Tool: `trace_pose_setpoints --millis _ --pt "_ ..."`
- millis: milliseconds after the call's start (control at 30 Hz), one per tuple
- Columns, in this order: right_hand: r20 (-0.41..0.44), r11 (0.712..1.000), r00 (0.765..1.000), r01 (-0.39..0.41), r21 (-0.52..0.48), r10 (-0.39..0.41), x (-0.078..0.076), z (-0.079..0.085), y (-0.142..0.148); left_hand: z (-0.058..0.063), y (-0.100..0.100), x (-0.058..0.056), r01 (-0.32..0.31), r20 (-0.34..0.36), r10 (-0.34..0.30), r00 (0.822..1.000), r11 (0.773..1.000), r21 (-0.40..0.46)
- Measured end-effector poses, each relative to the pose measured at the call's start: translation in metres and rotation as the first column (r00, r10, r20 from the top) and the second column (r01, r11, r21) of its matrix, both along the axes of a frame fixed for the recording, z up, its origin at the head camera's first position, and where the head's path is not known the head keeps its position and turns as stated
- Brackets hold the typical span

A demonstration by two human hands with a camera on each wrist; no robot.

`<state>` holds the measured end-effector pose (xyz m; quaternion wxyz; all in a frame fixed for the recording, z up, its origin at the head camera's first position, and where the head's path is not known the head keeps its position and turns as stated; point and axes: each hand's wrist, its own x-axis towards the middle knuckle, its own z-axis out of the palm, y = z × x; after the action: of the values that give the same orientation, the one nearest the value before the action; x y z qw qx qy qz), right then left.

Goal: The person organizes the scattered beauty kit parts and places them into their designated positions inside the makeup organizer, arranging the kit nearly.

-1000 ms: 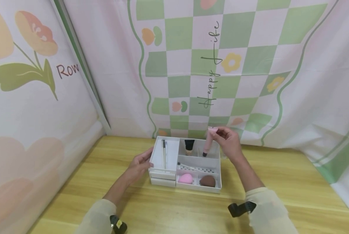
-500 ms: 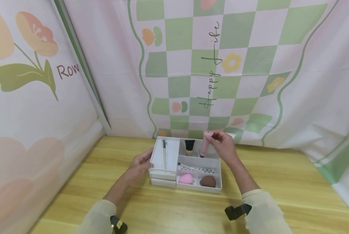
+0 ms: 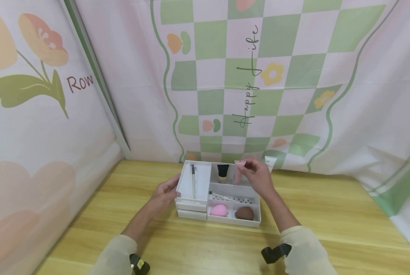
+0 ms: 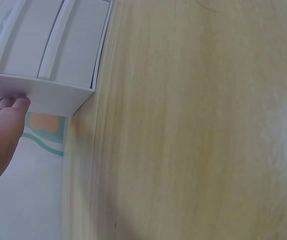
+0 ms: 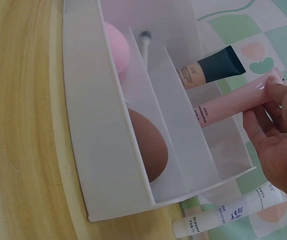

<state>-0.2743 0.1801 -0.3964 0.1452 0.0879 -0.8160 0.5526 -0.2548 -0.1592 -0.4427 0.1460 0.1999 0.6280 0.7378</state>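
My right hand pinches a pink squeeze tube by its flat crimped end. The tube stands cap-down in the back right compartment of a white desk organizer; its lower end is hidden behind the divider in the right wrist view. In the compartment to its left is a beige tube with a black end. My left hand rests against the organizer's left side, its fingertips touching the wall in the left wrist view.
A white tube stands behind the organizer's right side. Inside the organizer are slim brushes, a dotted-handled item, a pink makeup sponge and a brown one. A printed curtain hangs behind the wooden table.
My right hand has moved left and down, bringing the pink tube lower into the back right compartment. The white tube behind has come into sight. My left hand stays put.
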Motion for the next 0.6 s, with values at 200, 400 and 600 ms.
trace_pose_setpoints --millis 200,400,600 --pt "0.019 0.998 1.000 0.007 0.064 -0.009 0.000 -0.010 0.000 0.000 0.000 0.001 0.009 -0.016 -0.008 1.000 1.000 0.013" --pt "0.020 0.996 1.000 0.007 0.087 -0.008 -0.001 -0.017 0.000 0.000 0.000 0.001 0.010 -0.015 -0.009 1.000 1.000 0.006" --pt "0.024 0.998 1.000 0.002 0.066 -0.003 -0.001 -0.019 0.000 0.000 0.000 0.002 0.008 -0.015 -0.008 1.000 1.000 0.003"
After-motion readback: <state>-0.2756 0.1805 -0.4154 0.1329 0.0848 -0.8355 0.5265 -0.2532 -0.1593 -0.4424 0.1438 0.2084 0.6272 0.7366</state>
